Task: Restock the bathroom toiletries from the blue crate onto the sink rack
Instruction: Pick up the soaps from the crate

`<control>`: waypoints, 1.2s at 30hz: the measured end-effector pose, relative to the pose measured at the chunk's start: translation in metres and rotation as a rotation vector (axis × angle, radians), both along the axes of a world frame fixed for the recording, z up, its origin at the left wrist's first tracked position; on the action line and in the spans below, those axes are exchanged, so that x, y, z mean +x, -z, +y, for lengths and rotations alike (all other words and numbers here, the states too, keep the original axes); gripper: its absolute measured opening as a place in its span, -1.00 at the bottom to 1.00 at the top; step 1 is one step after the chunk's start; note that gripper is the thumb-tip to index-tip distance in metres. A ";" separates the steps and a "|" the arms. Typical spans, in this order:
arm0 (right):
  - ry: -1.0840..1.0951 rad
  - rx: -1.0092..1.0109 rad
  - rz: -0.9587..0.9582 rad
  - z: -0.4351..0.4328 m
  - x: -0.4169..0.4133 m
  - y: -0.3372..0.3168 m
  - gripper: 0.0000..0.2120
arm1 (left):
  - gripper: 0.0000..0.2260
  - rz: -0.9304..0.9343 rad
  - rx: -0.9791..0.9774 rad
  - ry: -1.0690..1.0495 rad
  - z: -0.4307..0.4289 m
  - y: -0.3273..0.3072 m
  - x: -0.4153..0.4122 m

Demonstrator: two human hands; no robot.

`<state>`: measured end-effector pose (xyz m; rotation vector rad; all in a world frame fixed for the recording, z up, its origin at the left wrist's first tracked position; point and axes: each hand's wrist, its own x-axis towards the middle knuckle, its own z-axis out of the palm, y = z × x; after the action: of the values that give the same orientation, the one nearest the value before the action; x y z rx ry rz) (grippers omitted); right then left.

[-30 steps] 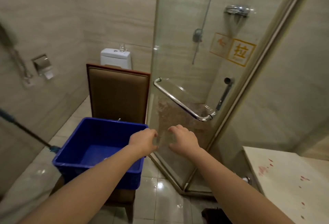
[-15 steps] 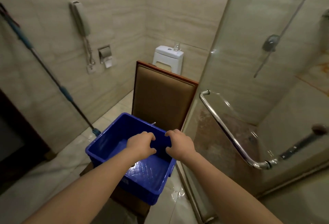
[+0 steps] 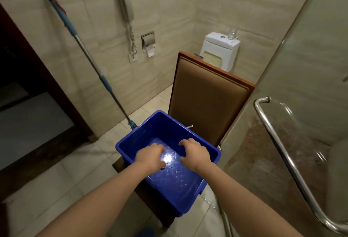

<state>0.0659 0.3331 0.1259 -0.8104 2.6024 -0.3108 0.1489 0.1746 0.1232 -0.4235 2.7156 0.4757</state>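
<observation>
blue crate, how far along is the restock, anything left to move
Looks nearly done: the blue crate on the chair shows only bare floor. In hand: the left hand and right hand reach into it, fingers curled; whether the left holds something small is unclear. Left: cannot say, since the sink rack is out of view.

Both hands now reach down inside the blue crate (image 3: 138, 136), low over its floor. A second ago they hover right of it, before the glass shower door (image 3: 310, 67); half a second ago they are at its near rim. The left hand (image 3: 150, 156) now lies mid-floor and the right hand (image 3: 194, 153) nearer the right wall. The view swings left, so the mop (image 3: 88, 57) and wall phone (image 3: 125, 3) appear in full, while the spotted countertop drops out of sight.
</observation>
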 end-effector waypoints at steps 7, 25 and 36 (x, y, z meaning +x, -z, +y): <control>-0.015 0.051 -0.095 -0.026 -0.019 0.035 -0.50 | -0.59 -0.080 0.025 -0.035 -0.032 0.036 -0.017; 0.305 0.116 -0.467 -0.110 -0.072 0.200 -0.49 | -0.59 -0.469 0.163 0.064 -0.130 0.201 -0.099; 0.391 0.121 -0.589 -0.135 -0.054 0.313 -0.55 | -0.58 -0.585 0.085 0.162 -0.125 0.303 -0.114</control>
<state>0.0118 0.1980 -0.1876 -0.1222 2.1660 -0.4217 0.0346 0.0496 -0.1798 -0.2632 2.1350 0.3520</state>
